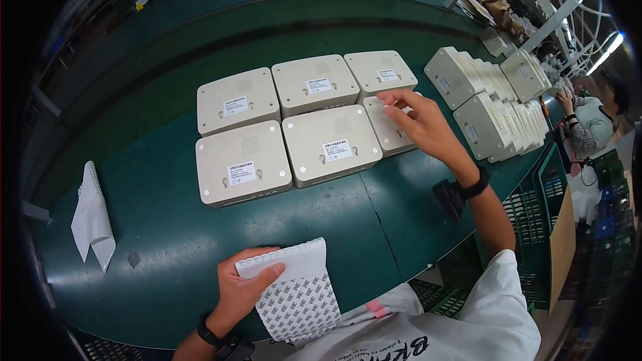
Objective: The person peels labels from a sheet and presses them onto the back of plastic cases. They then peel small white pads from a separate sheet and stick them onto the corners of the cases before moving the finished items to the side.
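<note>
My left hand (247,282) grips a sheet of white adhesive pads (301,294), its folded part showing a repeated grey print and a scalloped white edge. My right hand (428,127) is over the front right cream plastic box (384,135), thumb and forefinger drawn close together; anything between them is too small to make out. The hand hides part of that box. Beside it lie the front middle box (348,130) and the front left box (257,150), with white round dots at visible corners, a label and keyhole slots. Behind them is a row of three similar boxes (294,93).
Several more cream boxes (461,73) stand on edge in rows at the right of the green table (180,247). A folded white sheet (93,220) lies at the left. Green crates (528,214) stand below the right edge. Another person (595,120) sits at the far right.
</note>
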The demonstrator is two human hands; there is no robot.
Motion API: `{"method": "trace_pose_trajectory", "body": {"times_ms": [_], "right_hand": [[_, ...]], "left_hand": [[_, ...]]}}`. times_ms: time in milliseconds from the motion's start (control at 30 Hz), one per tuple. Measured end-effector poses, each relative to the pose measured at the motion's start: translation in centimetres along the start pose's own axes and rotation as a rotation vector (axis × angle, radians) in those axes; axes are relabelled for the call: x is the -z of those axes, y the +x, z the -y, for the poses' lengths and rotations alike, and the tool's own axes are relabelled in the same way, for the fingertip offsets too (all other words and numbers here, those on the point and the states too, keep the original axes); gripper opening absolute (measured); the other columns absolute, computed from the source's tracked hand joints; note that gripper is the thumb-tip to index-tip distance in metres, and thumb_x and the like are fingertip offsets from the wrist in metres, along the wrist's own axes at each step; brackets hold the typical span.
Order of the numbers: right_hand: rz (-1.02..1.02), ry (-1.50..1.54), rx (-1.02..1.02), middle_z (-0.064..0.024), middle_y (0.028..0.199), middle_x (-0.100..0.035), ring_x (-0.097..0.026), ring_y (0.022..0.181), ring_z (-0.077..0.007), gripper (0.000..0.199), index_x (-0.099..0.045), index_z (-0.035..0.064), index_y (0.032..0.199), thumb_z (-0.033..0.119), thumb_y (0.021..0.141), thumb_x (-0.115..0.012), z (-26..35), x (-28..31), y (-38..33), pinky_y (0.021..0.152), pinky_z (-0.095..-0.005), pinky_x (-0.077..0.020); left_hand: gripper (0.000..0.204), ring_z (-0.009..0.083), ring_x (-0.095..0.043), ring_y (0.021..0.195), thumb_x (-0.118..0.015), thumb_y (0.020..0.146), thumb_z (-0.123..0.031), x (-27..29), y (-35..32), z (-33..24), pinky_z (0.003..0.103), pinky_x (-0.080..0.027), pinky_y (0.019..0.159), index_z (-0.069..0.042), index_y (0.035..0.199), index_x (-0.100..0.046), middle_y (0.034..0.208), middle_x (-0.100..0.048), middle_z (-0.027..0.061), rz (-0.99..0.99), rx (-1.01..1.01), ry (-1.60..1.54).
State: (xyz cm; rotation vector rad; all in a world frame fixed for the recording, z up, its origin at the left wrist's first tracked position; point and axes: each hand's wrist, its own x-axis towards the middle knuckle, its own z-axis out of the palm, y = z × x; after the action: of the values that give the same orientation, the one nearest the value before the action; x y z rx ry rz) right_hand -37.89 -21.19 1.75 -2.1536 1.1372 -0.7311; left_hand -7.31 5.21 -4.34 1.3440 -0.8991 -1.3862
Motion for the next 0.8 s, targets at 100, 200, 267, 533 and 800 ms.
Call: {"method": "trace_pose_trajectory", "body": {"times_ms": [100, 200, 267, 533, 800], "right_hand": [[-0.021, -0.086, 0.124, -0.0088, 0.114, -0.068, -0.063, 0.09, -0.0181, 0.015, -0.065, 0.0022, 0.105, 0.016, 0.099, -0.06, -1.7, -0.9, 1.5, 0.073, -0.0283, -0.0494], [-0.025, -0.169, 0.131, -0.0088, 0.118, -0.066, -0.063, 0.093, -0.0187, 0.015, -0.066, 0.0013, 0.102, 0.015, 0.099, -0.061, -2.4, -1.6, 2.2, 0.074, -0.0281, -0.0495], [-0.024, -0.187, 0.136, -0.0086, 0.116, -0.067, -0.063, 0.091, -0.0191, 0.015, -0.066, 0.0009, 0.102, 0.015, 0.099, -0.061, -2.4, -1.8, 2.3, 0.073, -0.0287, -0.0499], [-0.069, -0.239, 0.16, -0.0086, 0.105, -0.072, -0.067, 0.085, -0.0217, 0.012, -0.069, 0.0002, 0.099, 0.01, 0.095, -0.065, -2.0, -2.3, 2.3, 0.071, -0.0323, -0.0537], [-0.192, -0.492, 0.369, -0.0118, 0.111, -0.074, -0.068, 0.085, -0.0267, 0.014, -0.073, 0.0029, 0.102, 0.007, 0.09, -0.068, -2.2, -2.5, 1.5, 0.074, -0.0331, -0.0573]], "left_hand": [[0.026, 0.0144, -0.07, 0.086, -0.078, 0.086, -0.004, -0.1, 0.0, -0.2, 0.029, -0.057, 0.078, 0.005, 0.109, -0.069, 0.1, -0.074, 0.0125, 0.01, 0.001, -0.01], [0.026, 0.0143, -0.07, 0.086, -0.078, 0.086, -0.004, 0.0, -0.1, -0.2, 0.029, -0.057, 0.079, 0.005, 0.109, -0.069, 0.1, -0.074, 0.0125, 0.011, 0.006, -0.013], [0.026, 0.0143, -0.07, 0.086, -0.078, 0.086, -0.004, 0.1, -0.1, -0.1, 0.029, -0.057, 0.079, 0.005, 0.109, -0.069, 0.1, -0.074, 0.0124, 0.018, 0.005, -0.007], [0.026, 0.0141, -0.07, 0.087, -0.078, 0.086, -0.003, 0.2, -0.1, -0.1, 0.029, -0.057, 0.079, 0.005, 0.11, -0.07, 0.1, -0.074, 0.0121, 0.018, 0.025, -0.006], [0.027, 0.0141, -0.07, 0.087, -0.078, 0.085, -0.002, 0.0, 0.0, -0.3, 0.029, -0.057, 0.08, 0.005, 0.11, -0.07, 0.1, -0.074, 0.0122, 0.022, 0.026, -0.02]]}}
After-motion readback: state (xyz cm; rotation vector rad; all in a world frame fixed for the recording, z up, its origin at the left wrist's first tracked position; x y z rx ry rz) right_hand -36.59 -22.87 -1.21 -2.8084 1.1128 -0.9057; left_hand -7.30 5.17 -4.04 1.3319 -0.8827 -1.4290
